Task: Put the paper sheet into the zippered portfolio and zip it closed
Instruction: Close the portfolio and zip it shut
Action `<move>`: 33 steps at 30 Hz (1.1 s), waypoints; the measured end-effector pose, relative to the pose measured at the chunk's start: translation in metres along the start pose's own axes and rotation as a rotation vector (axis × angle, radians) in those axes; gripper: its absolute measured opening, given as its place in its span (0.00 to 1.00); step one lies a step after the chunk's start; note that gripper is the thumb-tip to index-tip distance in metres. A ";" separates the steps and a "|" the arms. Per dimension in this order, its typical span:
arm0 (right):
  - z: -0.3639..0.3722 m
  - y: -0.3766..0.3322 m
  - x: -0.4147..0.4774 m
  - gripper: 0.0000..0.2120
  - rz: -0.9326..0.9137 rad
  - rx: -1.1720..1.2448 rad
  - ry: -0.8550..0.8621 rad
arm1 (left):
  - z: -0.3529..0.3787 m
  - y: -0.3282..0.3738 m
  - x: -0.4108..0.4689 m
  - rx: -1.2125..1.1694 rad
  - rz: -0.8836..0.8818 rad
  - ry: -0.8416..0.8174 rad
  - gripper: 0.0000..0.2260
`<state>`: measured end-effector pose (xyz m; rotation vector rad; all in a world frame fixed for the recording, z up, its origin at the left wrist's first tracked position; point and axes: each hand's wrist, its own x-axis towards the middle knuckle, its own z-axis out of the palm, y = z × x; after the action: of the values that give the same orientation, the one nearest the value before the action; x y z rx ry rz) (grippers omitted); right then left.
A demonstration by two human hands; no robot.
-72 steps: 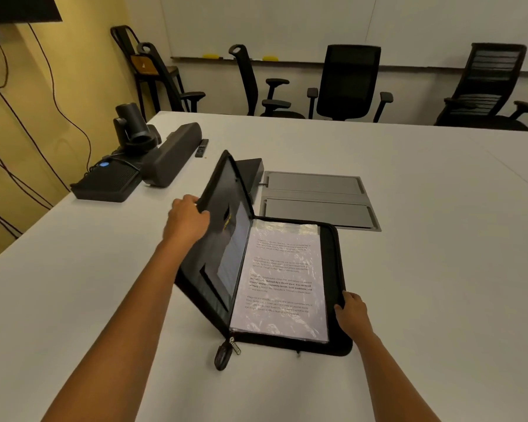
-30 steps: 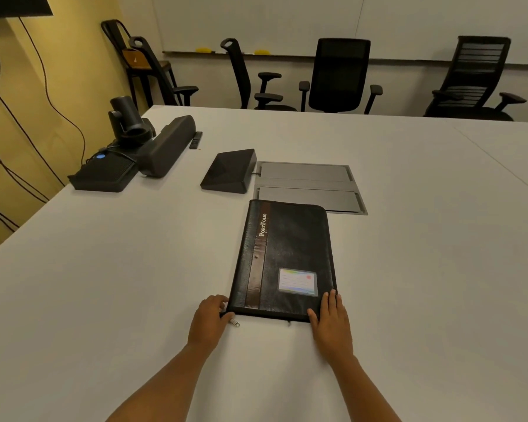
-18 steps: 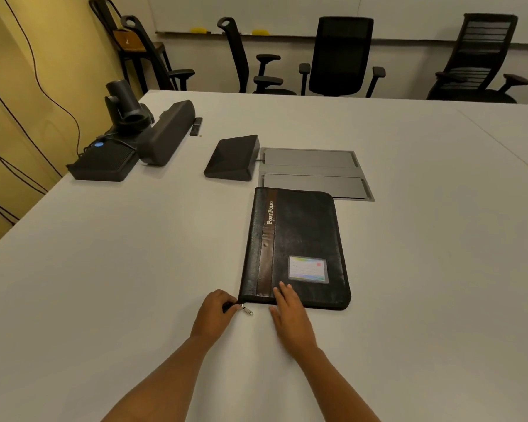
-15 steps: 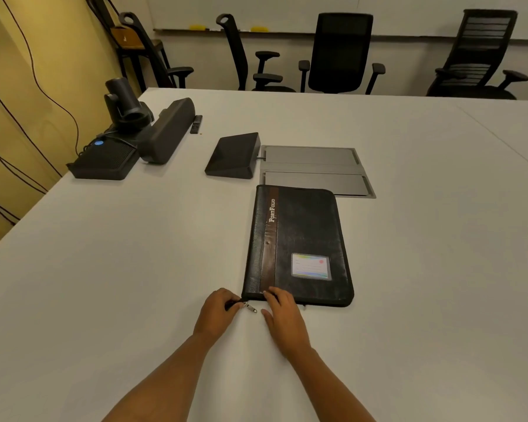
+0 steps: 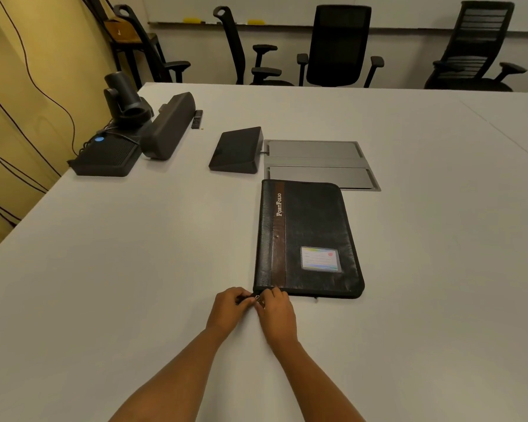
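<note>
- The portfolio (image 5: 308, 239), earlier open with the sheet showing, now lies shut on the desk (image 5: 134, 269); we judge only zipping remains.
- Our right grip (image 5: 276, 312) has shifted from its near edge to pinch the zipper pull (image 5: 257, 297); our left grip (image 5: 230, 309) clenches the near-left corner.
- Its long axis runs away from us, spine leftward.

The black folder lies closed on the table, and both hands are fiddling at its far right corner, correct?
No. The head view shows the left hand and right hand at the near left corner of the closed folder on the table.
</note>
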<state>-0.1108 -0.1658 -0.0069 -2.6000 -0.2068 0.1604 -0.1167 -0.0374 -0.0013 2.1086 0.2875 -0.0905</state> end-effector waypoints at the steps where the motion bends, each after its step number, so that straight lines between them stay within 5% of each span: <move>1: 0.000 0.000 0.001 0.13 0.022 0.004 0.006 | -0.001 0.000 0.001 0.003 -0.003 -0.005 0.08; 16: -0.025 0.038 -0.010 0.07 0.478 0.377 0.364 | -0.002 0.003 0.006 0.237 0.052 -0.071 0.03; 23: -0.035 0.054 -0.012 0.08 0.398 0.358 0.257 | 0.018 0.030 0.012 0.573 0.350 -0.062 0.15; 27: -0.040 0.060 -0.012 0.08 0.360 0.338 0.190 | 0.048 0.047 0.016 0.731 0.297 -0.196 0.29; 33: -0.047 0.066 -0.007 0.07 0.381 0.422 0.121 | 0.071 0.055 0.019 0.997 0.163 -0.204 0.28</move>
<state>-0.1026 -0.2467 0.0005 -2.1910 0.3350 0.1597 -0.0819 -0.1223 0.0032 3.0656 -0.0924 -0.4192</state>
